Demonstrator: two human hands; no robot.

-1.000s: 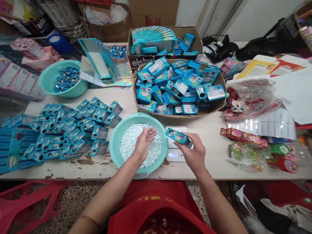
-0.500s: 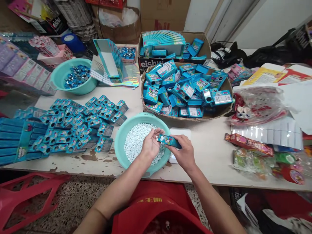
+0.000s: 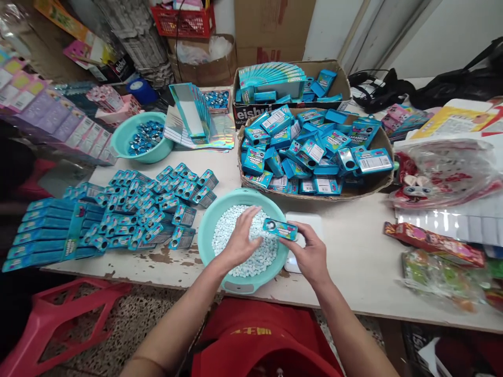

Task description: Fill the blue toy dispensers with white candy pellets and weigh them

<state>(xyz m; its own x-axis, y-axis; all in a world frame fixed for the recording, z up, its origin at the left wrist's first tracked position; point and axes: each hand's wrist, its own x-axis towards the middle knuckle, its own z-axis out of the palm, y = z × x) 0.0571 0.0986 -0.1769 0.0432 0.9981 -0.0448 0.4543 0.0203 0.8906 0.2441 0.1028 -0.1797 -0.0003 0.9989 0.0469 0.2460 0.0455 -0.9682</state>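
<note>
My right hand [image 3: 310,254] grips a small blue candy box [image 3: 280,229] and holds it lying level over the right rim of a teal bowl [image 3: 212,222]. The bowl is full of small white candies [image 3: 236,230]. My left hand [image 3: 240,241] reaches down into those candies with its fingers bent and pressed among them; what they pinch is hidden. Partly under my right hand, a small white scale [image 3: 304,222] rests on the table.
A round basket [image 3: 383,183] heaped with blue boxes stands behind the bowl, a cardboard box [image 3: 341,78] behind it. Rows of blue boxes [image 3: 157,204] lie left. A second teal bowl [image 3: 121,146] holds shiny blue pieces. Snack packets [image 3: 432,243] lie right. A red stool [image 3: 58,324] is below.
My left hand left the mouth of the box and dropped back into the candies. My right hand still holds the box, now a little higher. The view shifted left and tilted up.
</note>
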